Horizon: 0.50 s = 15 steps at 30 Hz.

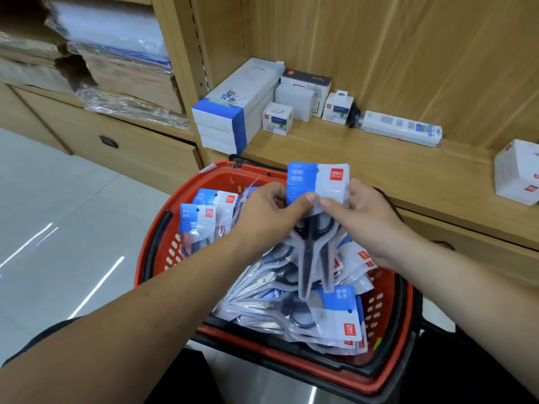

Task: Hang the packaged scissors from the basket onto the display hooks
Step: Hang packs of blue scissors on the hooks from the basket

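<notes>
The pack of scissors [314, 228] is held above the basket [175, 258], upright, with its blue and white header card [318, 182] on top and the blades pointing down into the pile. Its long axis runs nearly vertical, leaning a little to the right at the top. The small hang hole [317, 170] sits near the card's upper edge, above both grips and clear of the fingers.

The left hand [271, 208] pinches the pack at the card's lower left, thumb on the front. The right hand [361, 214] pinches it at the lower right, thumb tip just beside the left thumb. Both hands are about equally near the hole, so either could carry the pack alone.

Below, many more packs [291, 310] lie criss-crossed in the basket, a few standing along its left wall. Beyond the basket is a wooden shelf [350, 158] with white boxes [230, 112] and a plain wooden back panel [408, 53].

No display hook is in view. The coming move likely turns on keeping the hole uppermost and facing the hook, wherever it is, probably higher up.
</notes>
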Each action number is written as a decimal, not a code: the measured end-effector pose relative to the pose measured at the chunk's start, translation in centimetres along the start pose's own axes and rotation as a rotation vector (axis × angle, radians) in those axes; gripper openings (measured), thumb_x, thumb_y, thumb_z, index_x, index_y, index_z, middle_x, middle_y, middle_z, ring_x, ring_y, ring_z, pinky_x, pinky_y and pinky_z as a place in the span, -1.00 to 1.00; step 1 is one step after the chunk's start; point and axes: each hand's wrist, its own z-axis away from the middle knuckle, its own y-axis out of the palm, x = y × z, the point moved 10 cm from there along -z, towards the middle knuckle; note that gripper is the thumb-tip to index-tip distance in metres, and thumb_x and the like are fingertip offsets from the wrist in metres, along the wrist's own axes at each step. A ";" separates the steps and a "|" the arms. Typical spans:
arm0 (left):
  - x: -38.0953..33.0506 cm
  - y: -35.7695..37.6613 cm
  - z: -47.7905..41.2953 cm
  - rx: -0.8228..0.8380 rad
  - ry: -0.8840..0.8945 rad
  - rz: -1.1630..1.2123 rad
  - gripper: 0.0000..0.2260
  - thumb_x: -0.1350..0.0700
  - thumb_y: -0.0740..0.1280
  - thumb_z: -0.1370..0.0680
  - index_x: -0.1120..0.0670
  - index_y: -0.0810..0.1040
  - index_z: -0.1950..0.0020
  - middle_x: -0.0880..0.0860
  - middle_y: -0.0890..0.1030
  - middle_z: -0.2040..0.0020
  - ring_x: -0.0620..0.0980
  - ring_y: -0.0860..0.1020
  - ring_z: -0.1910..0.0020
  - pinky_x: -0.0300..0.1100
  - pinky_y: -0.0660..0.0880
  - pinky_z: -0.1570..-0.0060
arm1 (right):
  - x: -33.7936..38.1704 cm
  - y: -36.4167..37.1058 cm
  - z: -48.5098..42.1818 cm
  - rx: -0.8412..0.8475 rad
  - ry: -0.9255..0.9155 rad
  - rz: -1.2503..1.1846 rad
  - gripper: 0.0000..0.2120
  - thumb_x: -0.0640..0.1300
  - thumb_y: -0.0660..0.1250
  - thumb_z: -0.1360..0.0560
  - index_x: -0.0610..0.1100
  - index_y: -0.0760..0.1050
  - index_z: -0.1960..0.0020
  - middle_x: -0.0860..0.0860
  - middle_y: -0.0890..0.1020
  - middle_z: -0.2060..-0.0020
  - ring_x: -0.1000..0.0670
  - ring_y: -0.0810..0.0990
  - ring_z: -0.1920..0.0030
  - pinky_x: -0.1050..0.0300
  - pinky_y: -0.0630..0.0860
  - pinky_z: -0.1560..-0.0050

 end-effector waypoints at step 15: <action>9.8 -8.2 0.8 0.017 -0.193 -0.752 -0.67 -0.21 0.46 -0.54 0.04 0.55 -0.04 -0.04 0.64 0.11 0.00 0.61 0.08 -0.09 0.53 0.04 | -3.7 0.9 -3.3 -0.013 0.068 0.323 -0.76 -0.19 0.23 -0.73 0.01 0.47 -0.35 0.12 0.64 -0.11 0.07 0.57 -0.09 0.26 0.41 0.05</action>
